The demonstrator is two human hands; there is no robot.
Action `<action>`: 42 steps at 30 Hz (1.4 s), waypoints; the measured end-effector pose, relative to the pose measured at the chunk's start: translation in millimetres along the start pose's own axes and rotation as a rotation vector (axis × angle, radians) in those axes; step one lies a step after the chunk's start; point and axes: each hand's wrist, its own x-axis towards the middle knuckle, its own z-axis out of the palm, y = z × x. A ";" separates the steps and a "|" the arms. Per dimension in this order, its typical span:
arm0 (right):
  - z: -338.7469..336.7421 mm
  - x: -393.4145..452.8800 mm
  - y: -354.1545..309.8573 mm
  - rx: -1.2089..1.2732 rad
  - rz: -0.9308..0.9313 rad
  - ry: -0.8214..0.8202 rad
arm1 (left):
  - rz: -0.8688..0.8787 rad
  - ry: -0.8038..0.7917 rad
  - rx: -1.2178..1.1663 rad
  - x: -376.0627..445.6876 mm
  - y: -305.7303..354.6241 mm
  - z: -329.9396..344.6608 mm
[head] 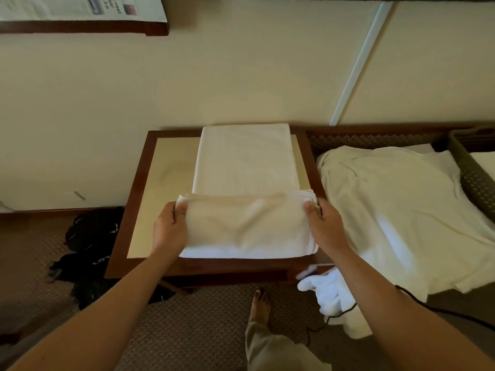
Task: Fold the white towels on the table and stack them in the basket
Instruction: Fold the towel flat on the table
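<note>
White towel (245, 183) on small wooden table (139, 188), mid-fold: left hand (170, 231) and right hand (325, 228) each pinch near flap. Brown basket (474, 172) at right shows one white piece inside. Crumpled towels (401, 210) beside table wait unfolded.

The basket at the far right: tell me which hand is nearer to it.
Right. The right hand grips the towel's right end, on the side toward the basket; the left hand grips the towel's opposite end, farther from it.
</note>
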 end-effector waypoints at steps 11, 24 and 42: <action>61.1 167.0 -3.5 -0.087 0.377 -0.111 | -0.200 -0.067 0.150 145.2 18.0 67.0; 76.6 169.2 13.2 -0.093 0.366 0.126 | -0.278 0.121 0.133 179.6 -5.7 80.6; 72.8 147.5 19.4 -0.996 -0.052 -0.403 | 0.238 -0.383 1.013 184.4 -28.7 68.8</action>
